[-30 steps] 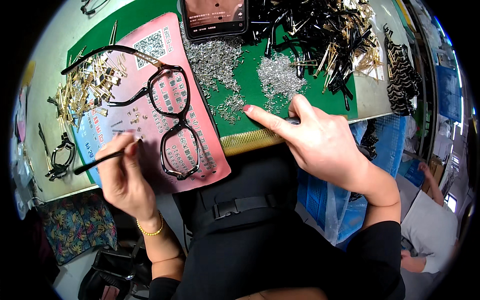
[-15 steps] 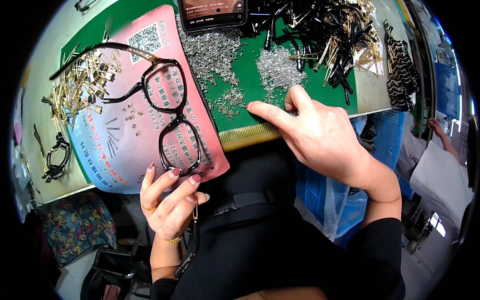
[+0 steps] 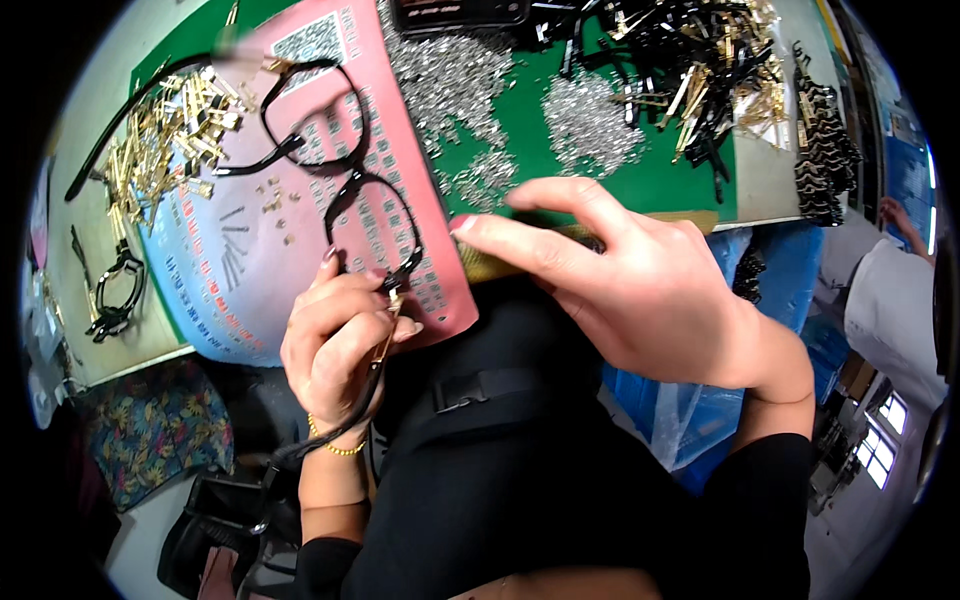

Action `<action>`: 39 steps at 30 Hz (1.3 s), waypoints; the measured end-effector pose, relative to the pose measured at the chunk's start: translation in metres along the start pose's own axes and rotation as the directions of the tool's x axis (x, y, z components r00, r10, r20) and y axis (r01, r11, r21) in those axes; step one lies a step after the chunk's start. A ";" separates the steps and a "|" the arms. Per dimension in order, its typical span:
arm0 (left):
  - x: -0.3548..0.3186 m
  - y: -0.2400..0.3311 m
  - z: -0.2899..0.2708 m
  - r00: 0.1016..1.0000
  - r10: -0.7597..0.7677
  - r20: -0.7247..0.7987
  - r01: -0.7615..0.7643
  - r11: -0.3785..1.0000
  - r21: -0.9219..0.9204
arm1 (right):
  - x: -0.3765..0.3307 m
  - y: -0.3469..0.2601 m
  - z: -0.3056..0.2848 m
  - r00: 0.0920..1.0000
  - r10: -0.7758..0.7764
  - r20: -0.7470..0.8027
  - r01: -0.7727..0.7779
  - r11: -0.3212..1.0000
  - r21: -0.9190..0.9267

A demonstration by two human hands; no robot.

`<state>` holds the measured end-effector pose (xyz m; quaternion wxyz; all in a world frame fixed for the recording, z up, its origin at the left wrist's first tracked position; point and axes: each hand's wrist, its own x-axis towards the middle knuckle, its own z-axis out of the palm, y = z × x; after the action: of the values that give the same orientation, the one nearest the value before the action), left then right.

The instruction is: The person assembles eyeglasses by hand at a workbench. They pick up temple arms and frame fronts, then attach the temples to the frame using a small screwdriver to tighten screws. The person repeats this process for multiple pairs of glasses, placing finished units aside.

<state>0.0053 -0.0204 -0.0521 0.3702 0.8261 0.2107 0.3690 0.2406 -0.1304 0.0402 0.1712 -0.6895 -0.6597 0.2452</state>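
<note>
My left hand (image 3: 338, 335) grips a black eyeglass frame (image 3: 352, 172) by its near end, fingers closed around the hinge corner. One temple (image 3: 135, 115) stretches away to the far left. The other temple (image 3: 372, 385), gold near the hinge, hangs under my fingers toward the wrist. My right hand (image 3: 640, 270) hovers over the front edge of the table, right of the frame. Two of its fingers stretch leftward, apart from each other; nothing shows between them, though a tiny part could be hidden. Heaps of small silver pins or screws (image 3: 455, 85) lie just beyond it.
A pink and blue printed sheet (image 3: 240, 300) lies under the frame, with tiny gold bits (image 3: 272, 195) on it. Gold hinge parts (image 3: 190, 130) pile up at left. Black temples (image 3: 700, 60) crowd the far right beside a phone (image 3: 460, 14). A blue crate (image 3: 650, 400) stands below the table.
My right hand has moved left, away from the silver heap toward the frame. My left hand has curled more around the frame's end, and the frame has shifted and tilted slightly.
</note>
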 end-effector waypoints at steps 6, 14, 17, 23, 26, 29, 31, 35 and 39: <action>0.020 -0.011 0.031 0.997 0.031 -0.075 -0.036 0.997 -0.065 | 0.016 0.019 0.006 0.979 -0.193 0.062 0.197 0.979 -0.059; -0.016 -0.034 0.021 0.995 0.102 -0.016 -0.102 0.995 0.003 | 0.010 0.026 0.031 0.959 -0.284 -0.020 0.284 0.959 -0.017; -0.010 -0.008 0.011 0.998 0.031 0.058 -0.027 0.998 -0.058 | 0.005 0.016 0.027 0.959 -0.285 -0.004 0.285 0.958 -0.017; -0.008 0.003 0.012 0.965 -0.245 0.094 0.262 0.921 -0.290 | 0.005 0.012 0.036 0.961 -0.273 0.039 0.275 0.959 -0.062; 0.011 0.009 0.004 0.998 0.053 0.034 -0.053 0.999 -0.001 | 0.002 0.012 0.033 0.960 -0.279 0.012 0.279 0.959 -0.053; 0.012 0.012 -0.001 0.995 0.099 -0.001 -0.098 0.991 0.091 | 0.008 0.010 0.030 0.965 -0.247 0.091 0.251 0.968 -0.029; 0.013 0.011 0.003 0.995 0.094 -0.014 -0.091 0.988 0.125 | 0.009 0.007 0.019 0.963 -0.244 0.115 0.248 0.968 -0.024; 0.012 0.007 0.001 0.992 0.124 -0.037 -0.119 0.984 0.132 | 0.008 0.003 0.023 0.963 -0.268 0.038 0.269 0.962 -0.051; 0.016 0.013 0.004 0.995 0.100 -0.001 -0.099 0.992 0.071 | 0.003 0.000 0.016 0.972 -0.218 0.085 0.224 0.972 -0.067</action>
<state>0.0198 -0.0207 -0.0362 0.3212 0.8474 0.1831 0.3810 0.2320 -0.1288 0.0266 0.1456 -0.6077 -0.7473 0.2259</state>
